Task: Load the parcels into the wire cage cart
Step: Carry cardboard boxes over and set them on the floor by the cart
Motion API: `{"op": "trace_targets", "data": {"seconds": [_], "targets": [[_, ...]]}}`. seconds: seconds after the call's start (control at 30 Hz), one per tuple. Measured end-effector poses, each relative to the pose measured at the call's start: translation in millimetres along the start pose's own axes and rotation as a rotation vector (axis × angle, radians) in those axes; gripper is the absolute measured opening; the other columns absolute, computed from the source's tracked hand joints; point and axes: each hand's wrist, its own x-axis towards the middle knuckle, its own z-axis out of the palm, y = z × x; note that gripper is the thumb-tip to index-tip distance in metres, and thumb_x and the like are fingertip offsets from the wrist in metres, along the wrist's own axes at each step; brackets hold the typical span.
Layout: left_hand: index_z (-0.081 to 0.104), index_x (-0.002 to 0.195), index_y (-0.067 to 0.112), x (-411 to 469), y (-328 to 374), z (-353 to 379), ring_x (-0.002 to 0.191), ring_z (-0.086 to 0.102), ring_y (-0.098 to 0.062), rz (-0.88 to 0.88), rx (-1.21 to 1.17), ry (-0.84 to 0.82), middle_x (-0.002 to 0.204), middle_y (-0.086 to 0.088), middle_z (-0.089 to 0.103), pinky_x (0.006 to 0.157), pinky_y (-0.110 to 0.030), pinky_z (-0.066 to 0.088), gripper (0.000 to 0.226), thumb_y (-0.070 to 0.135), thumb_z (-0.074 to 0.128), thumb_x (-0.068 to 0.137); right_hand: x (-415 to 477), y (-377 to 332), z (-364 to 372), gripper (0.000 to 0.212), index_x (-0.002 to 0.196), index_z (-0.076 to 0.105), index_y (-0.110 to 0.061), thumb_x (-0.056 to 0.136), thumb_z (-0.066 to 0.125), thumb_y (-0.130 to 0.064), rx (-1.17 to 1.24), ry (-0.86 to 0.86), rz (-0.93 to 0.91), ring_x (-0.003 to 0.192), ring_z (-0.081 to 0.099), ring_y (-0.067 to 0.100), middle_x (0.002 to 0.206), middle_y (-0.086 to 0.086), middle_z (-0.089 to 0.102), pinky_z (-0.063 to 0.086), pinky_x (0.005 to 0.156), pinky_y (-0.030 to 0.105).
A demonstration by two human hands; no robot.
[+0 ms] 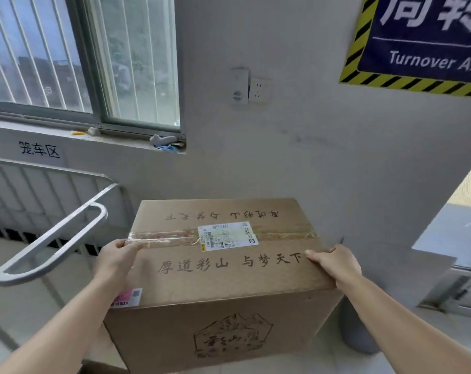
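White-walled turnover area, barred window at left, pale tiled floor. Left hand: thumb flat on top, fingers wrapped over the left top edge of the parcel. Right hand: likewise, thumb on the lid, fingers down the right side; both grip. Parcel: large brown corrugated carton, held out before the person, just right of the grey tube rail of the wire cage cart, not yet inside it; whether anything supports it from below is hidden. Handling, by judgement: stiff, bulky, probably weighty; the tape is slick, so take hold on bare cardboard at opposite edges or under the bottom corners. Appearance: clear tape along the centre seam, white shipping label across it, pink sticker at the near-left corner, printed characters on both flaps, mountain emblem on the front face.
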Motion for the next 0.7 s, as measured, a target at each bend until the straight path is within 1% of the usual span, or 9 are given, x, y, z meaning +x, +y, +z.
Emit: {"op": "trace_targets", "data": {"seconds": [0.1,0.2,0.27,0.4,0.47,0.5,0.57,0.63,0.7], "targets": [[0.060,0.068,0.023,14.7,3.1,44.0,0.068,0.052,-0.023,-0.022,0.000,-0.016,0.073,-0.003,0.063,0.072,-0.036,0.041,0.017,0.024,0.068,0.083,39.6,9.7,-5.6,0.051,0.097,0.062,-0.008,0.070,0.079,-0.048,0.032,-0.012,0.054,0.083,0.062,0.025,0.091,0.005,0.066,0.050,0.070,0.035],[0.061,0.070,0.026,27.7,6.3,83.0,0.073,0.054,-0.024,-0.040,-0.022,-0.020,0.078,0.000,0.065,0.076,-0.040,0.046,0.012,0.032,0.070,0.076,76.3,16.8,-9.7,0.056,0.104,0.061,-0.007,0.071,0.079,-0.049,0.050,-0.013,0.095,0.084,0.062,0.025,0.094,0.006,0.066,0.046,0.062,0.032],[0.061,0.071,0.029,35.4,6.4,106.0,0.076,0.056,-0.026,-0.043,-0.010,-0.019,0.082,0.001,0.066,0.080,-0.044,0.049,0.011,0.031,0.068,0.080,96.4,22.5,-10.5,0.061,0.110,0.059,-0.007,0.071,0.079,-0.049,0.062,-0.011,0.120,0.087,0.062,0.026,0.099,0.006,0.066,0.043,0.057,0.031],[0.061,0.071,0.031,52.6,7.3,149.0,0.082,0.059,-0.025,-0.056,-0.022,-0.035,0.081,0.006,0.064,0.079,-0.043,0.050,0.013,0.027,0.068,0.082,131.1,34.1,-6.5,0.048,0.100,0.057,-0.008,0.074,0.080,-0.042,0.093,-0.009,0.136,0.085,0.059,0.024,0.098,0.007,0.064,0.045,0.063,0.033],[0.065,0.079,0.027,64.6,6.7,167.5,0.085,0.058,-0.024,-0.065,-0.022,-0.045,0.084,0.004,0.064,0.077,-0.038,0.048,0.005,0.027,0.067,0.083,146.0,39.6,-2.1,0.043,0.097,0.057,-0.008,0.075,0.080,-0.038,0.102,-0.011,0.157,0.082,0.058,0.023,0.096,0.007,0.064,0.044,0.063,0.033],[0.068,0.088,0.024,71.4,5.7,176.3,0.087,0.059,-0.024,-0.075,-0.017,-0.045,0.090,0.001,0.066,0.077,-0.038,0.048,0.007,0.028,0.067,0.082,153.7,42.4,1.0,0.043,0.098,0.056,-0.008,0.076,0.080,-0.036,0.105,-0.011,0.165,0.081,0.057,0.023,0.096,0.008,0.063,0.043,0.063,0.033],[0.069,0.106,0.021,87.5,1.3,194.5,0.093,0.062,-0.027,-0.098,-0.021,-0.062,0.101,-0.003,0.067,0.079,-0.041,0.050,0.029,0.032,0.067,0.080,169.3,47.4,9.5,0.045,0.103,0.054,-0.008,0.076,0.080,-0.033,0.101,-0.010,0.184,0.085,0.056,0.023,0.099,0.007,0.062,0.041,0.061,0.032],[0.068,0.111,0.020,104.6,-3.8,212.7,0.097,0.062,-0.029,-0.113,-0.031,-0.080,0.104,-0.006,0.068,0.083,-0.045,0.051,0.035,0.032,0.066,0.078,186.1,51.7,20.4,0.047,0.107,0.052,-0.008,0.077,0.079,-0.031,0.103,-0.007,0.208,0.086,0.054,0.023,0.101,0.008,0.060,0.039,0.059,0.032],[0.068,0.112,0.018,122.8,-11.1,231.7,0.098,0.060,-0.029,-0.121,-0.050,-0.099,0.106,-0.007,0.066,0.081,-0.044,0.050,0.032,0.029,0.066,0.081,204.8,56.5,34.5,0.048,0.109,0.053,-0.008,0.077,0.079,-0.032,0.103,-0.001,0.235,0.084,0.053,0.023,0.100,0.008,0.059,0.039,0.059,0.032]]}}
